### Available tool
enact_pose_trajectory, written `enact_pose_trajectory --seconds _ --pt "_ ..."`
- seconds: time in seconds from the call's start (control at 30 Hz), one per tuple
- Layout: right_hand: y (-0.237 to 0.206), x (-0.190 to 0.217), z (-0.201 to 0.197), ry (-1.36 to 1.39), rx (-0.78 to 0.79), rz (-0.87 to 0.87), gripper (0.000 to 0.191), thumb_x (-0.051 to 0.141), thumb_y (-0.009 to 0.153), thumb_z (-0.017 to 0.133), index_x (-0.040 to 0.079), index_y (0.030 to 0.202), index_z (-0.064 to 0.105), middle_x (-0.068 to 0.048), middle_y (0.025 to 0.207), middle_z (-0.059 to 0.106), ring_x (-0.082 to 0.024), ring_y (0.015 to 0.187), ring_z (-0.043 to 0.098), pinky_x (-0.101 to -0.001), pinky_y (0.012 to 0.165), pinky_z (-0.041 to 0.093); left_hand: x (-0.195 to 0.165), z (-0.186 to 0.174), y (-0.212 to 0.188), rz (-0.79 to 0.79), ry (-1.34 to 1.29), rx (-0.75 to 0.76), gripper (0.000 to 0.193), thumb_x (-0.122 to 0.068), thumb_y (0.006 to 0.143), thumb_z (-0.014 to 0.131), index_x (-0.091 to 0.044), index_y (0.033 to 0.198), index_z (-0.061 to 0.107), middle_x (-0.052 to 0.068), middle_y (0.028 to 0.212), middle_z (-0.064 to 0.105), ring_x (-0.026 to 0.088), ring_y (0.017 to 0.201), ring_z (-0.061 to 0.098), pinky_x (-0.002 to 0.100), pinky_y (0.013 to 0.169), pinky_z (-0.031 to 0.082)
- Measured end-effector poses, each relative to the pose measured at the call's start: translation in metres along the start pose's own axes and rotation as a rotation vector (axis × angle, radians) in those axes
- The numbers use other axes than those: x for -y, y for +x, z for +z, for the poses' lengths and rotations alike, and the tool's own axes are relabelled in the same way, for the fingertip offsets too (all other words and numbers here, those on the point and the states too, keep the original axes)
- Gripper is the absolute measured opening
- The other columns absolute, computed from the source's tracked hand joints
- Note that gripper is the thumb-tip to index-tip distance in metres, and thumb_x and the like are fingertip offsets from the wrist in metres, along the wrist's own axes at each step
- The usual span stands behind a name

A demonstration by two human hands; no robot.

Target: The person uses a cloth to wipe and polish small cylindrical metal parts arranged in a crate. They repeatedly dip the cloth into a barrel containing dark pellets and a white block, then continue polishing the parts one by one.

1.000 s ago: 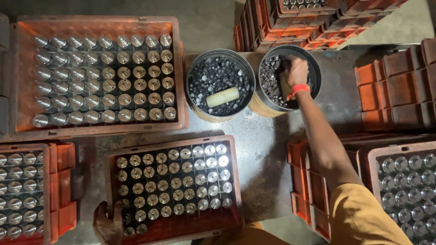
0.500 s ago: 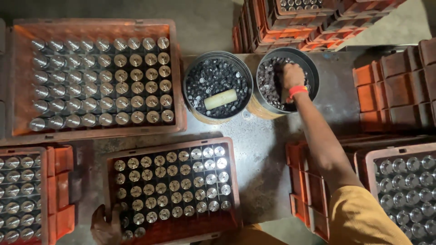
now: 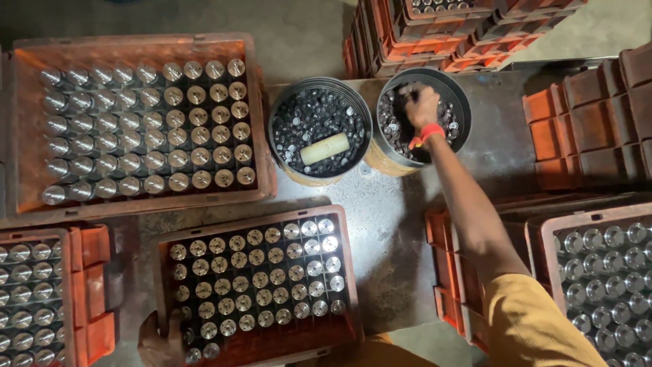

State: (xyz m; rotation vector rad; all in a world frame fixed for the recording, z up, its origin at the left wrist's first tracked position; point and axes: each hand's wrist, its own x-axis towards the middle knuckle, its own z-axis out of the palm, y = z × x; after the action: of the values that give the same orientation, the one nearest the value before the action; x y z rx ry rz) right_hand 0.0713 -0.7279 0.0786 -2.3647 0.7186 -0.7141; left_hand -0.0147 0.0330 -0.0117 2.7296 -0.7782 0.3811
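My right hand, with a red band at the wrist, reaches into the right round bucket of small dark metal parts; its fingers are curled down among the parts, and what they grip is hidden. My left hand clasps the near left corner of the orange crate in front of me, which holds rows of upright metal cylinders. A second round bucket to the left holds similar parts and a pale wooden cylinder.
A large orange crate of shiny cylinders lies at the far left. More filled crates sit at the near left and near right. Stacked orange crates stand behind the buckets, and others at the right.
My right hand has shifted slightly left and deeper among the parts in the right bucket. My left hand has stayed on the crate corner.
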Motion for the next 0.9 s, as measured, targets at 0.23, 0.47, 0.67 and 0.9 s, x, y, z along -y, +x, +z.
enact_pose_trajectory --seconds 0.23,0.47,0.67,0.9 --pt "-0.003 0.003 0.015 0.041 0.112 -0.25 0.022 0.001 0.079 0.077 0.0 0.101 0.075 -0.023 0.094 0.074 -0.038 0.088 0.072 -0.042 0.08 0.057 -0.002 -0.002 0.006 -0.162 0.077 0.153 0.024 -0.014 0.09 0.064 -0.024 0.111 0.068 0.021 0.11 0.067 0.04 0.095 0.068 0.046 0.067 0.057" --pt "-0.006 0.004 -0.012 -0.046 0.051 -0.05 0.013 0.006 0.087 0.081 0.003 0.098 0.075 -0.023 0.091 0.073 -0.038 0.085 0.074 -0.0439 0.076 0.057 -0.007 0.003 0.007 -0.573 -0.103 0.173 0.015 -0.024 0.095 0.074 -0.021 0.108 0.067 0.018 0.101 0.07 0.039 0.092 0.069 0.049 0.076 0.056" --pt "-0.002 0.005 -0.029 -0.196 -0.002 -0.097 0.024 0.005 0.085 0.08 0.002 0.109 0.076 -0.027 0.094 0.072 -0.046 0.089 0.069 -0.05 0.077 0.055 -0.001 0.002 0.007 -0.179 0.082 0.164 0.02 -0.02 0.095 0.068 -0.024 0.114 0.069 0.019 0.109 0.07 0.039 0.099 0.069 0.045 0.074 0.056" --pt "0.007 0.002 -0.007 -0.351 0.213 -0.293 0.032 0.004 0.088 0.075 0.013 0.119 0.075 -0.025 0.115 0.07 -0.047 0.1 0.068 -0.0509 0.086 0.055 -0.004 0.0 0.008 -0.18 0.064 0.158 0.019 -0.016 0.094 0.07 -0.024 0.111 0.069 0.02 0.108 0.07 0.039 0.097 0.069 0.044 0.07 0.056"
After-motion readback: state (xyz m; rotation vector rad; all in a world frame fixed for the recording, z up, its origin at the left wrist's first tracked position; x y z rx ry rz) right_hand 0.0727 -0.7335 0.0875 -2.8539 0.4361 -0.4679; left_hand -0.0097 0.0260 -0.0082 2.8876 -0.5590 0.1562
